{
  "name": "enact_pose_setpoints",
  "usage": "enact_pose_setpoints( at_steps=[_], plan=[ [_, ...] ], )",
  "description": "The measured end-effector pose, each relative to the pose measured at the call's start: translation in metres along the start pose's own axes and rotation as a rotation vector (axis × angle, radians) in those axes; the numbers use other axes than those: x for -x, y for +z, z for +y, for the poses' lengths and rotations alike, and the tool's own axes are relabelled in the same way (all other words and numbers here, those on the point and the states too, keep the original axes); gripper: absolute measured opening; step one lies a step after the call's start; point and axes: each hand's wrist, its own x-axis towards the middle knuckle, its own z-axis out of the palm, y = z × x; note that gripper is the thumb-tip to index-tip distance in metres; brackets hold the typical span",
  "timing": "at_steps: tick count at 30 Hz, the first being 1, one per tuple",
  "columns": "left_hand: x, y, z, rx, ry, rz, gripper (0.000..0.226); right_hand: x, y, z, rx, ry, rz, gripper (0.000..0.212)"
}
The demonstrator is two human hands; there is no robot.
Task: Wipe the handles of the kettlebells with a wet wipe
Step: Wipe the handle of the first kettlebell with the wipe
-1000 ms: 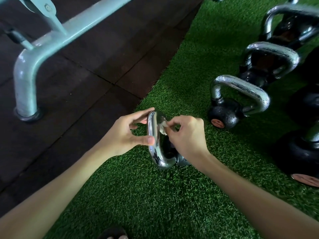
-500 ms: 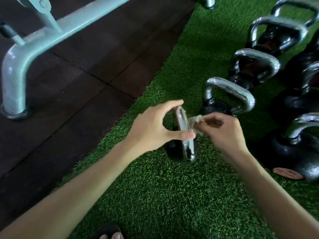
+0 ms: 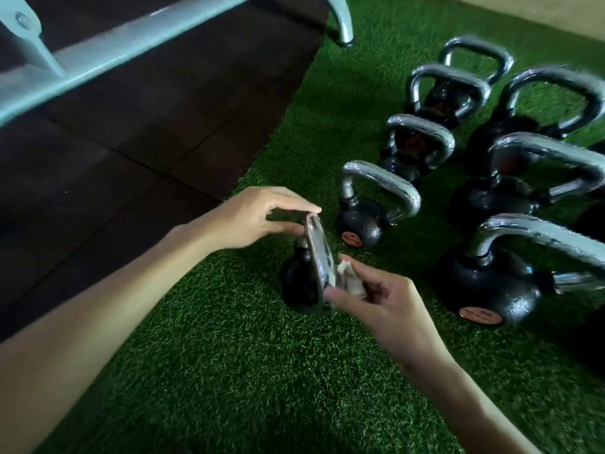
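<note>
A small black kettlebell (image 3: 299,283) with a chrome handle (image 3: 319,253) stands on green turf in front of me. My left hand (image 3: 252,217) pinches the far top of that handle between thumb and fingertips. My right hand (image 3: 376,299) holds a crumpled white wet wipe (image 3: 352,278) and presses it against the near right side of the handle. Several more black kettlebells with chrome handles stand in two rows to the right, the nearest ones being a small one (image 3: 363,221) and a larger one (image 3: 491,286).
Green artificial turf (image 3: 262,371) covers the floor under the kettlebells. Dark rubber floor tiles (image 3: 131,152) lie to the left. A pale blue metal machine frame (image 3: 137,37) crosses the top left, with one foot (image 3: 343,31) on the turf.
My right hand has slid the wipe down the handle from its far top toward its near lower side. My left hand shifted its pinch to the far end. The view has swung right.
</note>
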Motion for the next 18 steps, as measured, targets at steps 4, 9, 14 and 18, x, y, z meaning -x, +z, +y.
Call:
enact_pose_setpoints(
  at_steps=[4, 9, 14, 18],
  plan=[
    [-0.008, 0.004, -0.004, -0.05, 0.006, -0.006, 0.043, 0.003, 0.009, 0.004, 0.311, -0.084, 0.114, 0.062],
    [0.022, 0.019, 0.006, -0.191, -0.073, 0.295, 0.05, -0.006, -0.022, 0.0, 0.34, -0.101, 0.083, 0.055],
    [0.05, 0.036, 0.012, -0.166, -0.084, 0.422, 0.051, -0.019, -0.049, -0.002, 0.32, -0.054, 0.024, 0.047],
    [0.053, 0.026, 0.021, -0.129, -0.094, 0.357, 0.048, -0.022, -0.053, -0.003, 0.344, -0.046, -0.044, 0.048]
  ],
)
